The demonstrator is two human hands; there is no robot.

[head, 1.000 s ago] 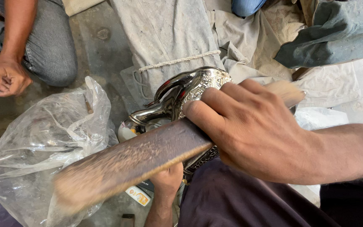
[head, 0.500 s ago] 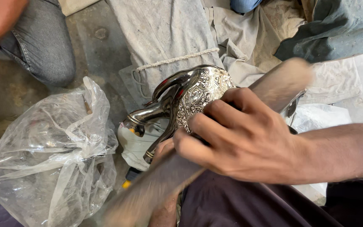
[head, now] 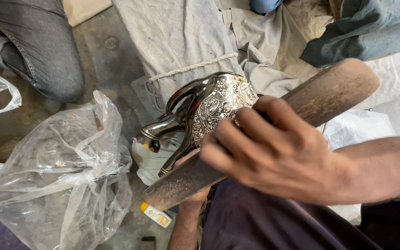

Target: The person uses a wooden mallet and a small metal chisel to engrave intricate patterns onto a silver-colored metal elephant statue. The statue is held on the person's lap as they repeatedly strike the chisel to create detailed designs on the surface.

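Silverware, an embossed jug [head: 218,104] with a curved spout, is lying across my lap just above the floor. My right hand [head: 274,153] is closing fully around a wooden mallet [head: 274,134] laid across it, while my left hand [head: 193,185] is bracing it from beneath, its grip hidden. I am judging light, flat blows best. A crumpled plastic bag [head: 56,180] is lying beside.

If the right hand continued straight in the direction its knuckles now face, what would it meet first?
Probably the embossed metal pot. The right hand, closed around the wooden stick, faces left and slightly up, and the pot lies just beyond the knuckles, though the depth is uncertain.
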